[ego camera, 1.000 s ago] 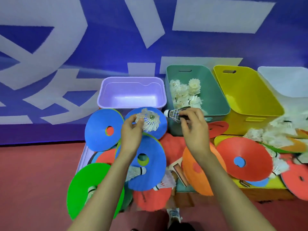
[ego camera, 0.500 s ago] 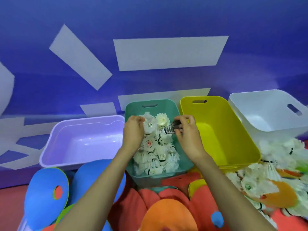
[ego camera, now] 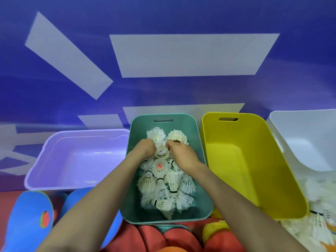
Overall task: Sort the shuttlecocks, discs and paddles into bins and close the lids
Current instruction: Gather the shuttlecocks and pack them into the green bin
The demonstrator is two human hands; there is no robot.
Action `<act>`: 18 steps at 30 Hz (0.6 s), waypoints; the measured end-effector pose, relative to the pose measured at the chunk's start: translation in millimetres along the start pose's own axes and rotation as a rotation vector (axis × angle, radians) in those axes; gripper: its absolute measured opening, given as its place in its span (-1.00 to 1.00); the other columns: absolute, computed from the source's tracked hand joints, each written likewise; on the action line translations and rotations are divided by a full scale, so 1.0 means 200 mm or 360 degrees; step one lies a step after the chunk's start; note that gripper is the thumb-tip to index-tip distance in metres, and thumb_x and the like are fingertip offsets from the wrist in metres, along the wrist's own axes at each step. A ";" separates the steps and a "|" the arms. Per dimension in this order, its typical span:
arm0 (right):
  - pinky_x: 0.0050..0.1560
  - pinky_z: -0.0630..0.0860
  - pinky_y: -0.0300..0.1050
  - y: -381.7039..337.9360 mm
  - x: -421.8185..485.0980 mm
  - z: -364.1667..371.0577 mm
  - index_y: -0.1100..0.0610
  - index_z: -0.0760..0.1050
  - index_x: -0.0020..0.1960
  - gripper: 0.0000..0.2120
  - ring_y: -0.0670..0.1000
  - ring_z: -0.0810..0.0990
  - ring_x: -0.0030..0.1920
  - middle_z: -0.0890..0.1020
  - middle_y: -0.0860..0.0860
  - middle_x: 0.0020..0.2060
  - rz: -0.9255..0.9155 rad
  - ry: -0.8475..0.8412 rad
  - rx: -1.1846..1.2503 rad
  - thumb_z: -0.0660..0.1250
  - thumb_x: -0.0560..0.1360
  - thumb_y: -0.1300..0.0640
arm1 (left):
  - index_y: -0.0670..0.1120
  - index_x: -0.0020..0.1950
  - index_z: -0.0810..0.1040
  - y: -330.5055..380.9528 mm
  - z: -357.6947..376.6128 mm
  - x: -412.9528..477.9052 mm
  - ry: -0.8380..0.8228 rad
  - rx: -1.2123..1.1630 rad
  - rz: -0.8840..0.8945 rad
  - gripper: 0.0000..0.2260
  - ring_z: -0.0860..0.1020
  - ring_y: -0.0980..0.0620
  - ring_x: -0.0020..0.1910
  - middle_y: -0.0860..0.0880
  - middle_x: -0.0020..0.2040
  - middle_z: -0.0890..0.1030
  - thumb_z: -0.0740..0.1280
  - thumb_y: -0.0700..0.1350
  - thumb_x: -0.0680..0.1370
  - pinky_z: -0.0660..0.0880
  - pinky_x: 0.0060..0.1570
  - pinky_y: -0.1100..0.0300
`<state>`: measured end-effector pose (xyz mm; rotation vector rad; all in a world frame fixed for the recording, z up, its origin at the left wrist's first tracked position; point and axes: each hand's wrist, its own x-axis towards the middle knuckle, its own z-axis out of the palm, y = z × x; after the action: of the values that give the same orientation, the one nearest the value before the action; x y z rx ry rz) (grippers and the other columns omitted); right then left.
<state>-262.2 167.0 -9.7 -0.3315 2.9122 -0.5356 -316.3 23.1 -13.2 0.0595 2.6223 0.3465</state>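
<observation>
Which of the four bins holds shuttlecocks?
The teal-green plastic bin, between the purple bin and the yellow bin: white shuttlecocks piled inside; the rest show none.

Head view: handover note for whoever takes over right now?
Hands: left hand and right hand both down in the teal bin, fingers curled among the shuttlecocks; grip unclear.
Done: many shuttlecocks binned there.
Purple bin, yellow bin and white bin show nothing inside.
Left: loose shuttlecocks at right, blue discs and red discs in front, all lids. No paddles in view.
</observation>
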 end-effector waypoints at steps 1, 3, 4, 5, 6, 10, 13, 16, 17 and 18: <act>-0.15 0.50 0.00 0.00 0.01 0.01 0.08 0.35 0.20 -0.53 0.14 0.54 -0.12 0.59 0.09 -0.04 -0.0012 -0.0033 0.0010 0.13 0.39 0.47 | -0.27 0.21 0.47 0.00 0.00 0.00 -0.0010 0.0013 -0.0001 -0.72 0.52 -0.16 0.17 -0.23 0.22 0.53 0.11 -0.32 0.55 0.43 0.05 0.12; -0.12 0.53 0.03 0.00 0.03 0.01 0.07 0.36 0.19 -0.56 0.13 0.55 -0.12 0.60 0.09 -0.05 -0.0029 -0.0058 0.0023 0.12 0.43 0.45 | -0.20 0.37 0.37 -0.02 0.01 0.00 0.0015 -0.0021 0.0009 -0.62 0.46 -0.16 0.27 -0.21 0.34 0.45 0.14 -0.32 0.54 0.40 0.18 0.09; -0.10 0.53 0.02 0.00 0.04 0.01 0.07 0.38 0.20 -0.57 0.13 0.55 -0.09 0.60 0.09 -0.02 -0.0045 -0.0068 0.0007 0.12 0.45 0.45 | -0.14 0.43 0.32 -0.03 0.01 -0.01 0.0050 -0.0070 0.0014 -0.55 0.43 -0.16 0.31 -0.21 0.38 0.40 0.14 -0.33 0.53 0.37 0.23 0.08; -0.06 0.53 0.01 -0.01 0.03 0.01 0.08 0.41 0.21 -0.57 0.14 0.55 -0.04 0.58 0.10 0.04 -0.0065 -0.0080 -0.0022 0.13 0.46 0.45 | -0.09 0.46 0.29 -0.04 0.00 -0.03 0.0105 -0.0129 0.0023 -0.49 0.41 -0.16 0.33 -0.21 0.42 0.35 0.14 -0.34 0.51 0.36 0.26 0.07; -0.03 0.52 0.00 -0.01 0.02 0.01 0.09 0.42 0.23 -0.56 0.15 0.55 0.01 0.54 0.09 0.09 -0.0082 -0.0098 -0.0050 0.13 0.46 0.46 | -0.06 0.47 0.28 -0.05 0.00 -0.05 0.0164 -0.0184 0.0041 -0.47 0.40 -0.17 0.33 -0.21 0.43 0.31 0.12 -0.35 0.50 0.36 0.27 0.06; 0.08 0.50 0.03 -0.01 -0.05 0.02 0.03 0.41 0.31 -0.50 0.13 0.51 0.13 0.48 0.06 0.22 -0.0100 -0.0237 -0.0042 0.16 0.47 0.42 | -0.09 0.45 0.30 -0.08 -0.01 -0.20 0.0310 -0.0268 0.0138 -0.55 0.35 -0.16 0.36 -0.19 0.44 0.26 0.14 -0.27 0.55 0.27 0.33 0.07; 0.23 0.43 0.05 -0.03 -0.11 -0.01 0.02 0.34 0.39 -0.52 0.09 0.44 0.25 0.42 0.04 0.31 -0.0061 -0.0207 0.0080 0.21 0.51 0.30 | -0.08 0.44 0.32 -0.10 0.00 -0.34 0.0455 -0.0326 0.0231 -0.59 0.32 -0.12 0.38 -0.14 0.45 0.25 0.20 -0.16 0.58 0.25 0.33 0.12; 0.37 0.30 0.01 -0.07 -0.19 -0.07 0.04 0.24 0.45 -0.49 0.07 0.29 0.38 0.34 0.03 0.38 -0.0045 0.0045 0.0165 0.25 0.53 0.21 | -0.07 0.42 0.34 -0.13 0.02 -0.47 0.0630 -0.0459 0.0380 -0.59 0.32 -0.06 0.37 -0.07 0.42 0.29 0.25 -0.15 0.57 0.25 0.31 0.16; 0.39 0.26 0.00 -0.10 -0.22 -0.08 0.04 0.21 0.46 -0.48 0.06 0.25 0.40 0.32 0.03 0.39 -0.0051 0.0148 0.0173 0.26 0.53 0.20 | -0.07 0.41 0.34 -0.14 0.02 -0.52 0.0694 -0.0506 0.0437 -0.59 0.32 -0.04 0.37 -0.05 0.40 0.30 0.26 -0.16 0.56 0.26 0.31 0.16; 0.41 0.24 -0.01 -0.13 -0.26 -0.10 0.04 0.20 0.46 -0.47 0.06 0.23 0.42 0.31 0.03 0.40 -0.0057 0.0242 0.0185 0.26 0.53 0.19 | -0.07 0.41 0.35 -0.16 0.03 -0.58 0.0761 -0.0554 0.0492 -0.59 0.31 -0.03 0.37 -0.04 0.39 0.31 0.27 -0.17 0.55 0.27 0.33 0.16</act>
<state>-211.8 161.8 25.1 -0.3414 3.0080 -0.7638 -211.3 -18.0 27.8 0.2993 2.9719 1.0315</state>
